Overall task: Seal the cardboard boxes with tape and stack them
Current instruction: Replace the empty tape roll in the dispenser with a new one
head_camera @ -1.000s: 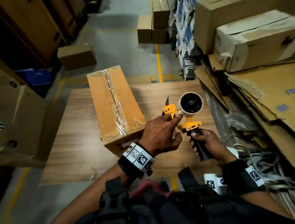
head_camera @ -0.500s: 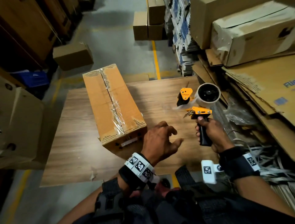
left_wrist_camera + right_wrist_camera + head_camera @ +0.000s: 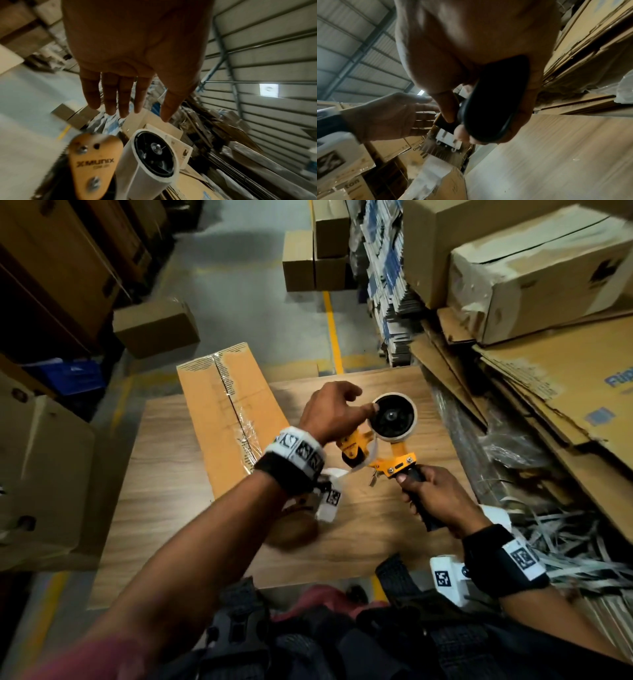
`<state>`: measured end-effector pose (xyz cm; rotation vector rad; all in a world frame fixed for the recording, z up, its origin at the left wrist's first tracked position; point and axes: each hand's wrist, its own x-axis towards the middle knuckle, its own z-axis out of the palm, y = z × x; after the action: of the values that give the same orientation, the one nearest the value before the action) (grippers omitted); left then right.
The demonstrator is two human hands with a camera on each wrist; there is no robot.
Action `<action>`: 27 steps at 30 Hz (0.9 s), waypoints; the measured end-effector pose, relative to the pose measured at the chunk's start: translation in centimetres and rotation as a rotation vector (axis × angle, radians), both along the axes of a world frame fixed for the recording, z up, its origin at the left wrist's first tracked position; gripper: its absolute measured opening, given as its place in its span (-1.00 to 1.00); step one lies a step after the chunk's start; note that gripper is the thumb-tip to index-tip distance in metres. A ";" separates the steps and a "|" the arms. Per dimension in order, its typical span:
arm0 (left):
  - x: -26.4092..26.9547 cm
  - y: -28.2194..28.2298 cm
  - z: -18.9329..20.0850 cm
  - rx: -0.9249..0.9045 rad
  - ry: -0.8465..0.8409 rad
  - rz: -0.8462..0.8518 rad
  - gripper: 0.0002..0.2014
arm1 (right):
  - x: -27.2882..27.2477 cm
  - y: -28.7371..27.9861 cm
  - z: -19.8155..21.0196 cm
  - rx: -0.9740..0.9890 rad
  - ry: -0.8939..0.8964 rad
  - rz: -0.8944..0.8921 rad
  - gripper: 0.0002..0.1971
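A long cardboard box [image 3: 219, 409] lies on the wooden table [image 3: 161, 474], with clear tape along its top seam. My right hand [image 3: 421, 494] grips the black handle [image 3: 494, 101] of an orange tape dispenser [image 3: 394, 463], held above the table to the right of the box. Its white tape roll [image 3: 394, 416] faces up. My left hand [image 3: 356, 402] hovers at the roll's left rim with the thumb against or just beside it. In the left wrist view the fingers [image 3: 123, 102] are straight above the roll [image 3: 154, 155]. A loose strip of tape [image 3: 429, 175] hangs from the dispenser.
Flattened cardboard sheets [image 3: 548, 405] and worn boxes [image 3: 534, 268] crowd the table's right edge, with shredded paper strips [image 3: 565, 539] lower down. A small box [image 3: 156, 326] and stacked boxes [image 3: 318, 251] stand on the floor beyond. A large carton [image 3: 37, 474] stands left of the table.
My left hand has lifted from near the box's front end and reached up to the tape roll. The right hand still holds the dispenser, now slightly nearer the box.
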<state>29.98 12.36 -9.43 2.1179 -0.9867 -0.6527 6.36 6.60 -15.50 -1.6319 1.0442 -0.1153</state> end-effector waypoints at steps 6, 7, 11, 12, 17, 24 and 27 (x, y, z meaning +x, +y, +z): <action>1.8 -3.0 -2.7 0.341 0.228 -0.156 -0.79 | -0.5 -0.9 -0.2 0.001 0.107 0.118 -0.80; 1.7 -3.0 -3.1 0.373 0.225 -0.158 -0.83 | -0.7 -1.0 -0.2 -0.032 0.151 0.144 -0.76; 0.7 -3.2 -3.8 0.416 0.198 -0.129 -0.80 | -1.4 -1.3 -0.7 -0.102 0.207 0.211 -0.78; 0.4 -3.3 -4.0 0.413 0.184 -0.142 -0.80 | -1.5 -1.4 -0.9 -0.110 0.212 0.216 -0.79; -0.7 -3.2 -3.4 0.367 0.046 -0.125 -0.62 | -1.7 -1.9 -1.9 -0.132 0.273 0.184 -0.76; -1.6 -3.3 0.0 0.144 0.378 0.009 -0.80 | -1.1 -2.3 -5.6 -0.027 0.400 0.125 -0.57; -1.7 -2.9 -0.1 0.103 0.496 0.045 -0.84 | -0.4 -2.3 -7.4 -0.033 0.437 0.133 -0.58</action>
<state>28.27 9.50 -9.55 1.9149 -0.6376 -1.1560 5.98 4.31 -22.87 -1.7951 1.2591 0.3288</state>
